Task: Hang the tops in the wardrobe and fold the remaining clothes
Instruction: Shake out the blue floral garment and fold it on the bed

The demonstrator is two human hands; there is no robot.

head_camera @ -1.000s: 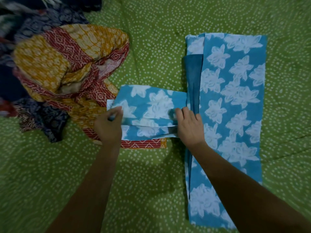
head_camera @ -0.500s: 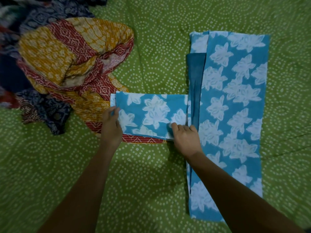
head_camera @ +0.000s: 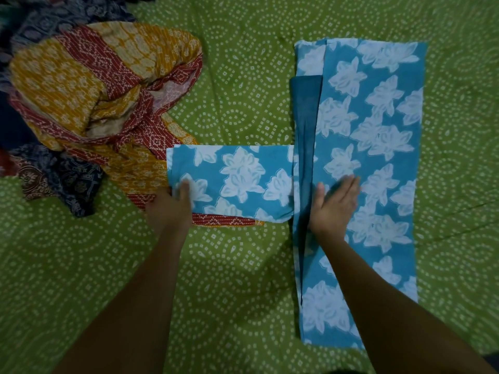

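Note:
A blue top with white flowers (head_camera: 378, 136) lies flat on the green bedsheet (head_camera: 243, 279), folded lengthwise into a long strip. Its sleeve (head_camera: 237, 182) sticks out flat to the left. My left hand (head_camera: 172, 209) pinches the sleeve's cuff end at its lower left corner, thumb on top. My right hand (head_camera: 334, 203) lies flat with straight fingers on the body of the top, just right of the dark inner fold (head_camera: 306, 130).
A crumpled yellow and red patterned garment (head_camera: 94, 98) lies at the left, partly under the sleeve. Dark blue printed clothes (head_camera: 62, 182) are heaped at the far left and top left edge.
The sleeve has been smoothed out flat. My right hand left the sleeve's base and moved right onto the body of the top, fingers now spread flat. My left hand stays at the cuff.

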